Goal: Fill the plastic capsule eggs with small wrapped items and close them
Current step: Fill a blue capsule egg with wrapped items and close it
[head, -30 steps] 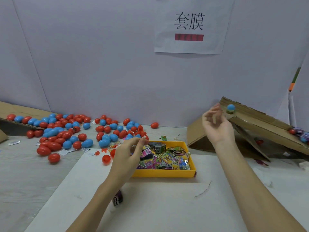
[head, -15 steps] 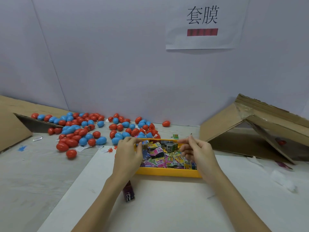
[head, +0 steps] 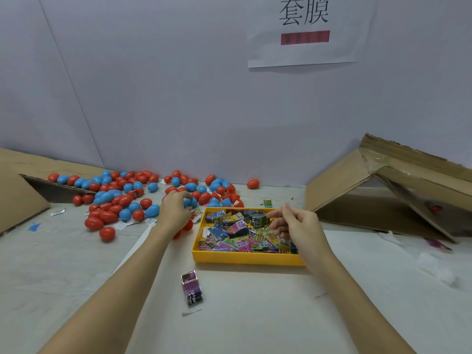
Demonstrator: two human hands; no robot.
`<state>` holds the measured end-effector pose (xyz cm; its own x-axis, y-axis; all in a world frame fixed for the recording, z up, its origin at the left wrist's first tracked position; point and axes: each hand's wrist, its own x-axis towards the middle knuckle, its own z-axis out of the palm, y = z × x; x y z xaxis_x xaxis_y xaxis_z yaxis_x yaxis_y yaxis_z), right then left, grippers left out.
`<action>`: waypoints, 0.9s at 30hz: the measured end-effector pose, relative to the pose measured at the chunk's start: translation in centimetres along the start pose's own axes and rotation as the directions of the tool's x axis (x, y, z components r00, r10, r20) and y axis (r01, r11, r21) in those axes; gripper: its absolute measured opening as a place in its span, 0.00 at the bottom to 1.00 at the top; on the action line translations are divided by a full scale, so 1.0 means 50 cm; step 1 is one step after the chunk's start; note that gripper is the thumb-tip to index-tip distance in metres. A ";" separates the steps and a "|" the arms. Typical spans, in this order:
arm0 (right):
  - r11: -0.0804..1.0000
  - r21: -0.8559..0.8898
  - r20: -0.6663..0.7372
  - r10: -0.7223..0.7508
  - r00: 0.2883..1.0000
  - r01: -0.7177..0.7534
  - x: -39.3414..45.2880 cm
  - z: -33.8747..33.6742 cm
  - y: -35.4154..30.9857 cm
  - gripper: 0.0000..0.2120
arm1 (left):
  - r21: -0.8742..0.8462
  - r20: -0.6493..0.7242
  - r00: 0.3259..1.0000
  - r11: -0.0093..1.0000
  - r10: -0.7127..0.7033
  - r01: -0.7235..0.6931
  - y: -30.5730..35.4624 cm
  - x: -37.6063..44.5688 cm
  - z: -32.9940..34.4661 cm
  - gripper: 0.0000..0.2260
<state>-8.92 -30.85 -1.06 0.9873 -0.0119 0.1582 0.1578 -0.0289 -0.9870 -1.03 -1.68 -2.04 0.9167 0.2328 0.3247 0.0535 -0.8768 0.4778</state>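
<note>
Head-worn wide view, facing forward and down, table point(head: 76, 277) close

Pale table point(head: 63, 264), partly covered by a white sheet point(head: 255, 315). On the sheet: yellow tray point(head: 245, 259) of wrapped items, plus one purple packet point(head: 192, 290) lying just in front of it. Left of the tray, scattered red and blue eggs point(head: 122, 198); one red egg point(head: 253, 184) apart near the wall. Cardboard ramps at far left point(head: 15, 200) and right point(head: 383, 180). Small green packet point(head: 267, 203) behind the tray.
</note>
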 end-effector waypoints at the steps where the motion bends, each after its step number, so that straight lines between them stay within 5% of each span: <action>1: 1.000 0.000 -0.001 -0.001 1.000 0.001 0.000 0.000 0.000 0.19 | -0.010 -0.014 1.000 1.000 0.011 -0.011 0.001 0.000 -0.002 0.16; 6: 1.000 -0.009 -0.005 0.005 1.000 -0.005 0.000 0.000 0.000 0.19 | -0.183 -0.135 0.988 0.978 0.072 -0.097 0.045 -0.049 -0.020 0.18; 10: 0.999 -0.040 -0.006 -0.013 1.000 0.012 -0.003 0.004 0.000 0.19 | -0.484 -0.133 0.970 0.840 0.205 -0.244 0.112 -0.151 -0.027 0.15; 16: 0.990 -0.100 0.086 -0.087 0.993 0.095 -0.019 0.010 -0.008 0.15 | -0.592 -0.110 0.866 0.668 0.488 -0.452 0.166 -0.243 -0.019 0.13; 22: 0.982 -0.097 0.121 -0.148 0.982 0.160 -0.033 0.022 -0.020 0.11 | -0.878 0.098 0.945 0.475 0.311 -0.066 0.171 -0.244 -0.021 0.13; 27: 0.893 -0.280 0.142 -0.325 0.935 0.353 -0.044 0.032 -0.020 0.14 | -0.932 0.183 0.936 0.357 0.302 0.067 0.169 -0.238 -0.023 0.11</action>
<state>-11.21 -29.19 -0.46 0.8743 0.1398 0.4647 0.4844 -0.3103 -0.8180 -11.97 -11.36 -0.95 0.9461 -0.1241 0.2992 -0.2889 0.0947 0.9527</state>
